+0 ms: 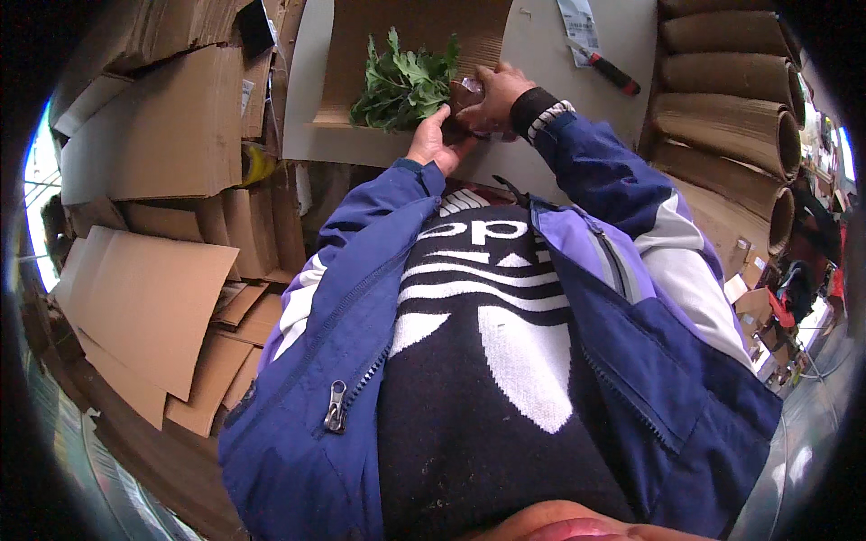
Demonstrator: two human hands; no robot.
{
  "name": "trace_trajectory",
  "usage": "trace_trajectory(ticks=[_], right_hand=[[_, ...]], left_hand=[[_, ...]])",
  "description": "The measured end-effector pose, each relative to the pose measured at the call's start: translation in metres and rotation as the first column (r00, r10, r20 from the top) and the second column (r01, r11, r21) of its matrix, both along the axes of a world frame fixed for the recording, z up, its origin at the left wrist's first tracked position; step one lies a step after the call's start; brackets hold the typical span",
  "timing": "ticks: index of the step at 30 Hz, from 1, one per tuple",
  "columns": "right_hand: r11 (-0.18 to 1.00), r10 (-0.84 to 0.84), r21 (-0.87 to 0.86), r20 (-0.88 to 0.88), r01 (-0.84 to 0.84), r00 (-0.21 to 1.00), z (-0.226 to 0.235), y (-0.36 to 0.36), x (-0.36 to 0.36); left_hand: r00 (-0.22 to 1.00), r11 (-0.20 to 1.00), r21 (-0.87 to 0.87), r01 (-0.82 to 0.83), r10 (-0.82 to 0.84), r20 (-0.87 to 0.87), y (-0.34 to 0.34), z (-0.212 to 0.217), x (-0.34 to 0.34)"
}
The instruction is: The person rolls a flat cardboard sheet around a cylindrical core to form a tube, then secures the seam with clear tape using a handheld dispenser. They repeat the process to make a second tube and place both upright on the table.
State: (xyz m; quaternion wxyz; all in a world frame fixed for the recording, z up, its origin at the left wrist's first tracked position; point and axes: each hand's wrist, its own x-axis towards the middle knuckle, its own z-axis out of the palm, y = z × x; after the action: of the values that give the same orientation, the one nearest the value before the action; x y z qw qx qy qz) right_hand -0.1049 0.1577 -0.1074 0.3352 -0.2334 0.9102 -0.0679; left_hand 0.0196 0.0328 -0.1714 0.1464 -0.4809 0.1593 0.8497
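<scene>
We're bundling: left hand (433, 140) grips leafy sprig (403, 83) stems, right hand (492, 95) pinches brown wrap (466, 93) at table (541, 54) edge; next needs tightening.

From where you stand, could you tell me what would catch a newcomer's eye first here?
First, the bunch of green leaves lying on a corrugated cardboard sheet at the top centre, with the left hand and the right hand gathered at its stem end. Next, the cardboard rolls stacked on the right and the flat cardboard sheets piled on the left.
</scene>
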Motion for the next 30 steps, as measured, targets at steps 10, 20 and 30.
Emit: trace_trajectory(ticks=[10, 20, 30], right_hand=[[0.988, 0.109, -0.076, -0.243, -0.131, 0.964, 0.011, -0.006, 0.035], [0.967, 0.165, -0.104, -0.443, -0.234, 0.881, -0.029, 0.011, 0.056], [0.968, 0.211, -0.053, -0.359, -0.246, 0.909, -0.035, 0.011, 0.047]], left_hand=[[0.999, 0.994, 0.108, -0.014, 0.018, -0.036, 0.000, 0.006, -0.001], [0.922, 0.920, -0.122, 0.371, -0.381, -0.067, -0.013, 0.057, 0.002], [0.287, -0.613, -0.790, -0.012, -0.759, 0.584, -0.011, 0.039, -0.085]])
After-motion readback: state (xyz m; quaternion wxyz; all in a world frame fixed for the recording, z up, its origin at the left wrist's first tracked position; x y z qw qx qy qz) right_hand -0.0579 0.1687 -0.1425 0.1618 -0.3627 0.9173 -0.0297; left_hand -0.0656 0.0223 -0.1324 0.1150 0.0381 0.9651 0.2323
